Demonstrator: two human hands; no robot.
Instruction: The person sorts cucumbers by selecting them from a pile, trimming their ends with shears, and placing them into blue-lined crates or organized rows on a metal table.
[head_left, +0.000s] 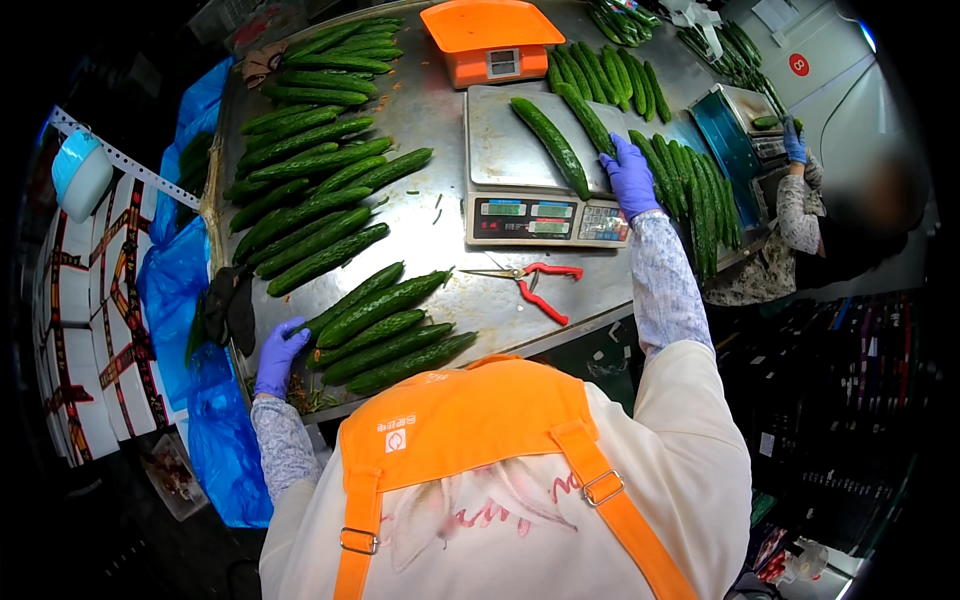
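Note:
My right hand (631, 177), in a purple glove, grips the lower end of a cucumber (586, 120) at the right side of a digital weighing scale (543, 219). A second cucumber (551, 146) lies slantwise on the scale's steel plate. Also purple-gloved, my left hand (280, 354) is at the left end of a cucumber (352, 301), the uppermost of a near group; its fingertips touch or grasp that end. Red-handled snips (534, 285) lie below the scale with their blades apart. More cucumbers (315, 206) are laid in rows at the left.
An orange scale (493, 37) stands behind the steel one on the metal table (420, 247). Cucumber rows (701, 195) lie right of the scale. At the far right, a co-worker's blue-gloved hand (794, 140) is beside a machine (739, 127). Blue plastic sheeting (176, 277) hangs along the left edge.

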